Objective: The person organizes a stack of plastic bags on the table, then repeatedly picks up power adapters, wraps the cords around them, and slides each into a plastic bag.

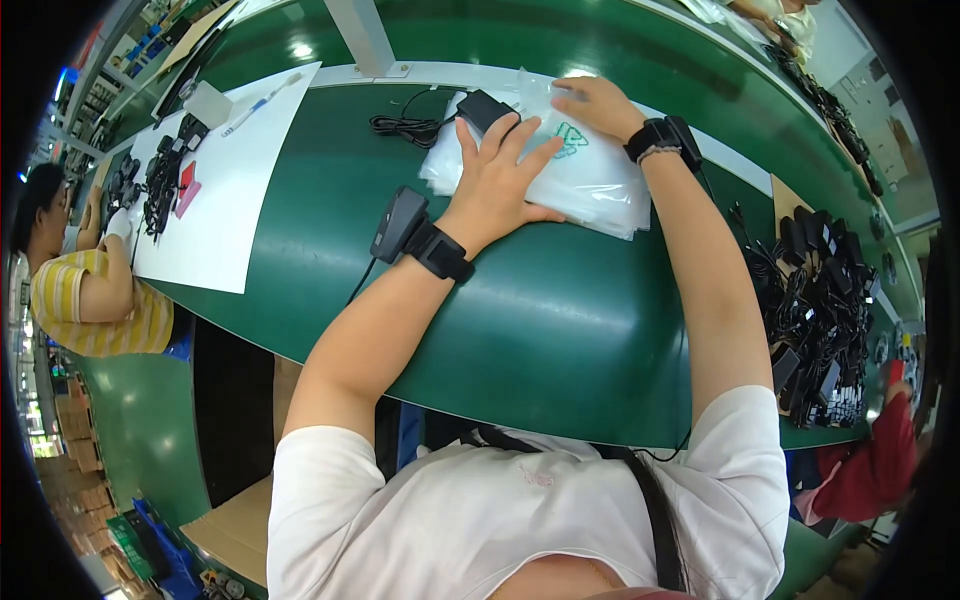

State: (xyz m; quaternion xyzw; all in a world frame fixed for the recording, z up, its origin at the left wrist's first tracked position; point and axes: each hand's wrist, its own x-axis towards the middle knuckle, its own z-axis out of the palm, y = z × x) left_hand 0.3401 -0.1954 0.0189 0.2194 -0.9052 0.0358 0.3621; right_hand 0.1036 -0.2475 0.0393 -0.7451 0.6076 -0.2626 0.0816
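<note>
A stack of clear plastic bags [600, 190] with a green printed mark lies on the green bench in front of me. My left hand [490, 185] lies on the stack's left part, fingers spread. At the far edge of the bags is my right hand [597, 108], its fingers stretched out over the plastic, thumb apart from the forefinger. A black power adapter [483, 110] sits on the bags just beyond my left fingertips. Its coiled black cable [408, 128] rests to the left, partly on the bench. Both wrists wear black strapped devices.
A heap of black adapters and cables [825, 310] covers the bench's right end. On the left, a white sheet [235, 180] bears more black cables [165, 180], a pen and a small red item. A metal post [362, 40] rises at the bench's far edge. Co-workers sit left and right.
</note>
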